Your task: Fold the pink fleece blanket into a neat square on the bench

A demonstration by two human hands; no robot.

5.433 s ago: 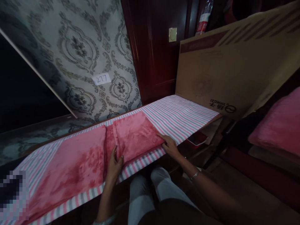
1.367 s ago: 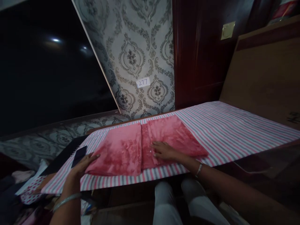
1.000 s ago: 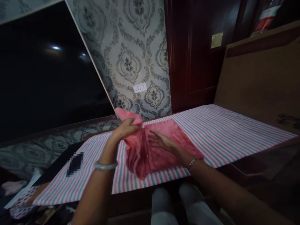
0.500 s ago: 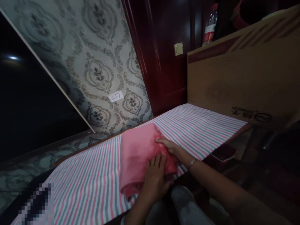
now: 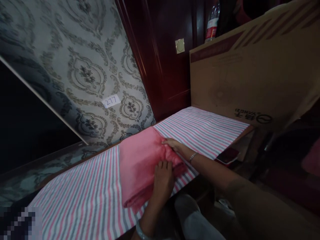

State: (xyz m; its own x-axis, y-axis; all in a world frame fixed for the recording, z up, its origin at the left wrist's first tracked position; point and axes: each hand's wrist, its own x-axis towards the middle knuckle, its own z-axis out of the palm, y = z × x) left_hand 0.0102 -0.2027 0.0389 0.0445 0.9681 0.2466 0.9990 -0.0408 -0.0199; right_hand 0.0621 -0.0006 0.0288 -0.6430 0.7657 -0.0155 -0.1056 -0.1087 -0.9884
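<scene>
A folded pink cloth lies in a thick stack on a striped sheet of pink, grey and white. Its near right part is bunched and darker red in the shade. My left hand rests at the cloth's near edge, fingers bent and closed over a fold; the thumb is hidden. At the right edge, my right hand grips the cloth with its finger or thumb on top and the rest out of sight. A bracelet circles each wrist.
Behind stand a patterned wall with a "277" label and a dark red panel. A large cardboard box closes off the right end, with a bottle behind its top edge. My knee is below the near edge.
The view has shifted, so the scene sits further left. My left fingers, flatter before, are now curled into the cloth, and the near right part looks more bunched.
</scene>
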